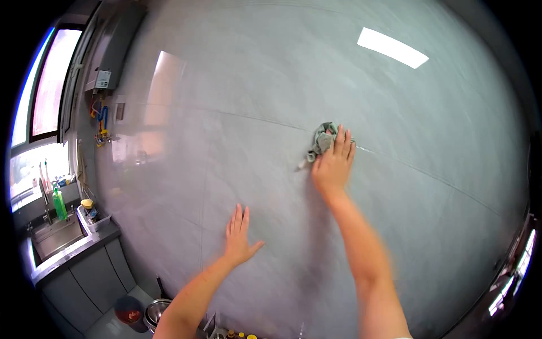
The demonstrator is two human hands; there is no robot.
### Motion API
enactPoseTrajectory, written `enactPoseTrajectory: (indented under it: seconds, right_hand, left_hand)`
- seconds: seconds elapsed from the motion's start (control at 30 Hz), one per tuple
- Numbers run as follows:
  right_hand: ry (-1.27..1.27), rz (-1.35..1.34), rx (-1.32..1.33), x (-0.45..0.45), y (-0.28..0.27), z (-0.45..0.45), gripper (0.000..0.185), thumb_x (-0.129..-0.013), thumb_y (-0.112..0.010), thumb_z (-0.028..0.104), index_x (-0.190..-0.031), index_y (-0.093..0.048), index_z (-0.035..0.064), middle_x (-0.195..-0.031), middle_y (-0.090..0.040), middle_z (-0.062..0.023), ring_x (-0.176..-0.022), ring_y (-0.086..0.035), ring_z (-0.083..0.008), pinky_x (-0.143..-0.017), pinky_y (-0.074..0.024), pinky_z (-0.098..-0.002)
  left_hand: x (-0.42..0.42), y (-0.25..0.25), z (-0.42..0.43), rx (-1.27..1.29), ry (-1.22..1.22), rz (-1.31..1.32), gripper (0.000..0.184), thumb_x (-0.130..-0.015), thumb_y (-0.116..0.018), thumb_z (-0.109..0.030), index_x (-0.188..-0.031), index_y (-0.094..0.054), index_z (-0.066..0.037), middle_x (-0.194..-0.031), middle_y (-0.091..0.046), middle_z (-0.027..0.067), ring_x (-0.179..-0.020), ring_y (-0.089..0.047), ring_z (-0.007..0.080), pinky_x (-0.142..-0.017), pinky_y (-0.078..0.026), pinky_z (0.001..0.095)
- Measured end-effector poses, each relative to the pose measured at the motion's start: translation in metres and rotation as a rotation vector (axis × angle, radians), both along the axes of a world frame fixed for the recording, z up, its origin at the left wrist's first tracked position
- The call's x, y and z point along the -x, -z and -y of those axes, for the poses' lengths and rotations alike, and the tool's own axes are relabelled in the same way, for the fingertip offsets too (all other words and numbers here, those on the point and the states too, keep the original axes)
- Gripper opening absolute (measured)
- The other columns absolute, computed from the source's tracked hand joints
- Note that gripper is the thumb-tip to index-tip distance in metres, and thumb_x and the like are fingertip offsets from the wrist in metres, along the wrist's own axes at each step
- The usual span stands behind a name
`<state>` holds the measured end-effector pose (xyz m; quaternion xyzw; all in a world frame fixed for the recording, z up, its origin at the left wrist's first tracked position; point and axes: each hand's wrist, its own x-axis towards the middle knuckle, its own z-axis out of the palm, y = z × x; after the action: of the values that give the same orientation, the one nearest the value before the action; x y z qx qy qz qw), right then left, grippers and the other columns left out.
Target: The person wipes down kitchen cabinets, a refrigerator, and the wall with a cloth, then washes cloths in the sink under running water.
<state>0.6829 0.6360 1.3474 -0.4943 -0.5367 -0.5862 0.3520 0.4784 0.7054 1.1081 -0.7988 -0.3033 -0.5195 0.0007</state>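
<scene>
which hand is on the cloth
The right hand, higher on the grey wall, pressing the crumpled cloth. The left hand is lower, open, with no cloth.

Location: kitchen, by appearance that of a home. Evidence: metal sink (61, 236) set in a counter (109, 231), grey cabinets (93, 282) below, green bottle (59, 205) standing at the sink; metal bowl (157, 311) and yellow-topped containers (251, 337) low in view; glossy grey tiled wall (254, 68); wall-mounted box (116, 48) (gas water heater, judging by the coloured pipework (103, 117) beneath) near a window (55, 85)
</scene>
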Motion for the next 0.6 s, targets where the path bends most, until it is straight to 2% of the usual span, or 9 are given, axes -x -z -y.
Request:
enactPoseTrajectory:
  seconds: [0.03, 0.13, 0.23, 0.33, 0.37, 0.47, 0.57, 0.6]
  right_hand:
    - [-0.006, -0.043, -0.066, 0.02, -0.006, -0.019, 0.054, -0.083, -0.06, 0.019, -0.135, -0.051, 0.0053, -0.152, -0.033, -0.0181, -0.142, -0.028, -0.0381, -0.115, -0.0218, -0.054]
    - [-0.207, 0.118, 0.138, 0.07, 0.018, -0.052, 0.056, -0.083, -0.062, 0.025, -0.135, -0.051, 0.0058, -0.152, -0.035, -0.0164, -0.142, -0.028, -0.0354, -0.115, -0.0225, -0.052]
    - [-0.283, 0.436, 0.502, 0.077, 0.066, -0.062, 0.056, -0.082, -0.064, 0.026, -0.134, -0.052, 0.0065, -0.153, -0.035, -0.0141, -0.142, -0.03, -0.0319, -0.115, -0.024, -0.0489]
    - [-0.209, 0.736, 0.641, 0.069, 0.045, -0.075, 0.053, -0.082, -0.063, 0.023, -0.132, -0.053, 0.0075, -0.153, -0.035, -0.0121, -0.142, -0.031, -0.0294, -0.115, -0.0252, -0.0465]
    - [-0.166, 0.712, 0.578, 0.072, 0.031, -0.087, 0.051, -0.083, -0.061, 0.019, -0.132, -0.054, 0.0066, -0.152, -0.036, -0.0133, -0.142, -0.031, -0.0307, -0.115, -0.0261, -0.0475]
    - [-0.196, 0.34, 0.234, 0.129, -0.009, -0.102, 0.051, -0.084, -0.059, 0.019, -0.133, -0.052, 0.0052, -0.151, -0.036, -0.0149, -0.142, -0.031, -0.0314, -0.115, -0.0257, -0.048]
    - [-0.199, 0.213, 0.057, 0.166, 0.009, -0.139, 0.053, -0.083, -0.059, 0.019, -0.134, -0.051, 0.0042, -0.151, -0.036, -0.0163, -0.142, -0.03, -0.0315, -0.115, -0.0246, -0.0482]
    - [-0.237, 0.258, 0.159, 0.168, 0.021, -0.142, 0.054, -0.083, -0.059, 0.019, -0.135, -0.051, 0.0047, -0.152, -0.035, -0.0158, -0.143, -0.029, -0.031, -0.115, -0.024, -0.0475]
  left_hand:
    - [0.003, 0.001, -0.005, 0.015, 0.033, 0.018, 0.114, -0.072, -0.081, -0.033, -0.154, -0.008, -0.004, -0.16, -0.006, 0.0222, -0.146, -0.012, 0.0396, -0.115, -0.016, 0.0534]
    - [0.014, 0.014, -0.014, 0.051, 0.114, 0.074, 0.113, -0.073, -0.08, -0.031, -0.154, -0.007, -0.004, -0.159, -0.008, 0.0231, -0.146, -0.014, 0.0402, -0.115, -0.017, 0.0529]
    - [0.031, 0.027, -0.015, 0.044, 0.12, 0.14, 0.112, -0.074, -0.08, -0.03, -0.154, -0.006, -0.003, -0.158, -0.009, 0.0241, -0.145, -0.015, 0.0408, -0.115, -0.018, 0.0522]
    - [0.058, 0.033, -0.017, 0.071, 0.049, 0.131, 0.111, -0.075, -0.079, -0.028, -0.154, -0.005, -0.003, -0.157, -0.011, 0.0246, -0.144, -0.016, 0.0417, -0.116, -0.018, 0.0516]
    - [0.067, 0.035, -0.02, 0.086, 0.034, 0.116, 0.111, -0.075, -0.079, -0.027, -0.154, -0.005, -0.003, -0.157, -0.01, 0.0246, -0.144, -0.016, 0.0422, -0.116, -0.018, 0.0515]
    - [0.08, 0.042, -0.026, 0.115, 0.018, 0.125, 0.109, -0.076, -0.077, -0.024, -0.154, -0.005, -0.003, -0.157, -0.009, 0.0242, -0.142, -0.015, 0.0442, -0.116, -0.019, 0.0519]
    - [0.085, 0.049, -0.021, 0.192, 0.032, 0.146, 0.106, -0.077, -0.075, -0.02, -0.154, -0.005, -0.003, -0.157, -0.009, 0.0241, -0.141, -0.015, 0.0462, -0.115, -0.019, 0.0524]
    - [0.086, 0.054, -0.018, 0.229, 0.039, 0.155, 0.105, -0.077, -0.075, -0.019, -0.153, -0.005, -0.003, -0.157, -0.009, 0.0241, -0.141, -0.015, 0.0469, -0.115, -0.019, 0.0525]
